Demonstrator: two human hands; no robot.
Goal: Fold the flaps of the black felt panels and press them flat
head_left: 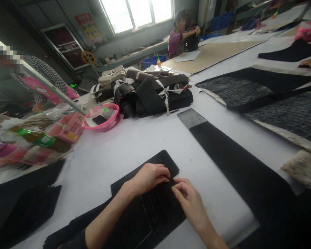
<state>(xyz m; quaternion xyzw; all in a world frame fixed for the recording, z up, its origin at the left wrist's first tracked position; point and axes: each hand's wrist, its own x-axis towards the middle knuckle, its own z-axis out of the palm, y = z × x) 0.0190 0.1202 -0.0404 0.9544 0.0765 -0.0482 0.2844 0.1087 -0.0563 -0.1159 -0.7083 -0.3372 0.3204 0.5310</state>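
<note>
A stack of black fabric pieces (155, 207) lies on the white table (134, 141) right in front of me. My left hand (149, 178) rests on top of the stack with its fingers curled and pinching at the upper edge of a piece. My right hand (189, 200) meets it from the right, fingertips pressed together on the same black piece. Both hands touch near the stack's middle.
A long black fabric strip (238, 166) runs along the right. More black pieces (23, 207) lie at the left. A pink basin (102, 119), a bottle (38, 138) and tied fabric bundles (155, 93) stand farther back. Another person (180, 34) works at a far table.
</note>
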